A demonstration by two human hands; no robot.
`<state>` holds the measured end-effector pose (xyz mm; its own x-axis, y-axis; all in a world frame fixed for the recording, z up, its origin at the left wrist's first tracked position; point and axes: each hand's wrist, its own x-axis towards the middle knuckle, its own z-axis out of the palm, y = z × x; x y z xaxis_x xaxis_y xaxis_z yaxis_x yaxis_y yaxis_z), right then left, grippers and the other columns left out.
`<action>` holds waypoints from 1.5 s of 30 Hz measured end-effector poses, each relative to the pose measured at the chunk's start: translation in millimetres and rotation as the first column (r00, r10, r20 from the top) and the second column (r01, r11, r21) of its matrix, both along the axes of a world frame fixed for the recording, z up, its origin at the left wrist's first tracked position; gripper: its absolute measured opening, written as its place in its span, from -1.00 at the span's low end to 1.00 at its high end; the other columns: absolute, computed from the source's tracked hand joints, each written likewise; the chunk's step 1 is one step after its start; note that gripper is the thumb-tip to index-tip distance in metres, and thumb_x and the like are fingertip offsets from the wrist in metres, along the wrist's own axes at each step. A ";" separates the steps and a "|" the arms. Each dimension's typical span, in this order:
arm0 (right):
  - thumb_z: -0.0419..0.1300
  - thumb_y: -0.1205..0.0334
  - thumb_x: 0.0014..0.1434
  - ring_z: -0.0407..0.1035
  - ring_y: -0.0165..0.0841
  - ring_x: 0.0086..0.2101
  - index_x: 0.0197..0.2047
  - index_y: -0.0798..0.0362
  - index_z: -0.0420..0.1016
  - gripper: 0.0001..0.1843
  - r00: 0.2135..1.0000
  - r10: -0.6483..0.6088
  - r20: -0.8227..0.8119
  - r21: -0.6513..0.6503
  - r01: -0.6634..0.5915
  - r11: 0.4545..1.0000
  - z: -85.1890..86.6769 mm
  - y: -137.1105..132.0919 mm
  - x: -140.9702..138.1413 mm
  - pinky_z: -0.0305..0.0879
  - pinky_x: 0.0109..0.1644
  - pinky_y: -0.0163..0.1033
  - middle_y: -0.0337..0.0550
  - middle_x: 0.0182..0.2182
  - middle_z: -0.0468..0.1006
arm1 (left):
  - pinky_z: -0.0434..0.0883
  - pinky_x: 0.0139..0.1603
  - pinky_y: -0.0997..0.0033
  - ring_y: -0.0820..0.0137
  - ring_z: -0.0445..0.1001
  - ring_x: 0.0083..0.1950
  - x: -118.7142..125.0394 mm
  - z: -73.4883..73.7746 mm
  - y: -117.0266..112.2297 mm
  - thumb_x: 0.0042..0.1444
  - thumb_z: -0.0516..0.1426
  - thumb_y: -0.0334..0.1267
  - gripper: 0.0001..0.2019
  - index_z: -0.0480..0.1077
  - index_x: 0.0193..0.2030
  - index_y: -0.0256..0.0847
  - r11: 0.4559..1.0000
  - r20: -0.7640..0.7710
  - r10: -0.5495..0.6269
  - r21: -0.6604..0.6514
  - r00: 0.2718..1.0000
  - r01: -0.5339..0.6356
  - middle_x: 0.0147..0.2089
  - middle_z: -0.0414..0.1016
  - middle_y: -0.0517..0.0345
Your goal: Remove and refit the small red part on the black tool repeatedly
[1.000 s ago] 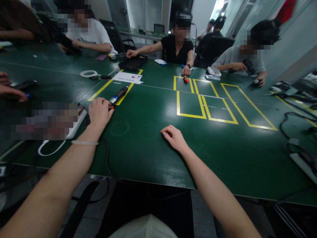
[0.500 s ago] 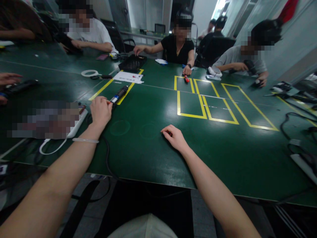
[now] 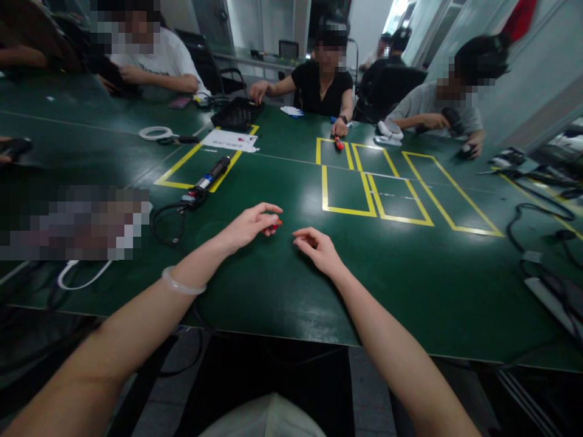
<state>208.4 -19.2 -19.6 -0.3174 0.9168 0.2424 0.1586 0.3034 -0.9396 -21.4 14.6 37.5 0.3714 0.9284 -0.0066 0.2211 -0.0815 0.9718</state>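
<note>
My left hand [image 3: 255, 226] is above the table left of centre, its thumb and fingers closed on a small red-orange piece [image 3: 276, 225]. Fingers cover most of that piece, so I cannot tell its kind. To the right, my right hand [image 3: 319, 249] rests on the table edge-down, fingers loosely curled with a slight gap to the thumb and no object visible in it. Beyond my left hand lies a cylindrical black, silver and blue tool [image 3: 212, 175] with a dark cord [image 3: 160, 212], over a yellow tape line.
Yellow tape outlines [image 3: 350, 212] mark the green table [image 3: 273, 303]. A white sheet [image 3: 230, 140] and a black tray [image 3: 237, 114] lie farther back. Across the table, a person's hand [image 3: 339, 127] touches a red object [image 3: 338, 143]. Cables [image 3: 523, 227] run along the right.
My left hand has moved right, away from the cylindrical tool, with the small red-orange piece in its fingers. The tool stays on the table. My right hand has barely moved.
</note>
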 end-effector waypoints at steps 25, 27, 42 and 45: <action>0.32 -0.06 0.12 0.38 -0.42 -0.37 -0.20 0.03 0.44 -0.65 0.990 -0.014 -0.143 -0.126 -0.005 0.992 1.9 -2.2 -7.0 0.33 -0.27 -0.28 -0.21 -0.35 0.51 | 0.42 -0.14 0.35 0.37 0.51 -0.21 17.9 -18.2 -21.1 0.15 0.23 -0.17 -0.80 0.45 -0.14 -0.21 0.947 -0.177 -0.175 0.239 0.969 0.214 -0.22 0.54 0.11; 0.32 -0.06 0.11 0.38 -0.41 -0.37 -0.23 0.03 0.44 -0.66 0.993 -0.029 -0.118 -0.113 0.016 0.994 1.9 -2.3 -6.9 0.33 -0.28 -0.28 -0.21 -0.36 0.52 | 0.44 -0.14 0.35 0.37 0.52 -0.22 18.4 -17.7 -21.2 0.13 0.25 -0.17 -0.79 0.43 -0.14 -0.20 0.946 -0.166 -0.191 0.232 0.968 0.226 -0.21 0.54 0.11; 0.35 -0.02 0.07 0.34 -0.44 -0.45 -0.19 0.04 0.50 -0.65 0.997 -0.003 -0.074 -0.166 -0.009 0.986 -3.0 0.2 -3.6 0.29 -0.33 -0.29 -0.23 -0.40 0.54 | 0.39 0.06 0.21 0.19 0.48 0.03 -26.8 -3.9 5.4 0.23 0.14 0.04 -0.64 0.43 -0.03 -0.19 0.886 -0.445 0.170 0.459 0.879 0.060 0.00 0.50 -0.01; 0.35 0.01 0.08 0.31 -0.45 -0.47 -0.19 0.05 0.51 -0.67 0.998 0.008 -0.067 -0.155 -0.019 0.988 -2.8 0.3 -3.8 0.26 -0.35 -0.31 -0.25 -0.43 0.50 | 0.28 0.20 0.04 0.02 0.32 0.24 -76.7 -1.2 25.6 0.22 0.14 0.06 -0.53 0.38 0.14 -0.20 0.769 -0.514 0.576 0.605 0.635 -0.207 0.16 0.39 -0.14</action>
